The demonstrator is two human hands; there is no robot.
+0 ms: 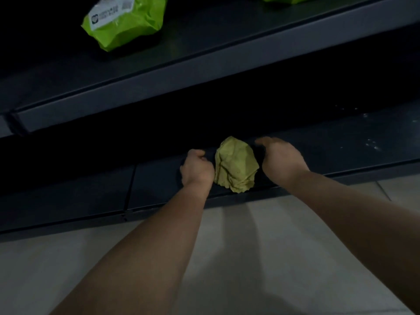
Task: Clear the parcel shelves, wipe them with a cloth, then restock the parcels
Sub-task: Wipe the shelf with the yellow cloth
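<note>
Bracketing the crumpled yellow-green cloth (235, 165) on the lower shelf (341, 137): left hand (197, 169) curled into a fist against its edge, actual pinch impossible to tell; right hand (283, 160) relaxed and spread, just beside it. Likely to slide off the front lip onto the pale floor (34, 269) if dragged outward. Dark metal, white specks (372, 144) rightward; dim room, green parcel (127, 21) on the upper shelf (204, 64).

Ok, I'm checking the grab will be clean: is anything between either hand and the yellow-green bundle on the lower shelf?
Nothing visible does. The left hand sits close against the bundle on one side, the right hand beside the other; the narrow gap there is too dark to read.
</note>
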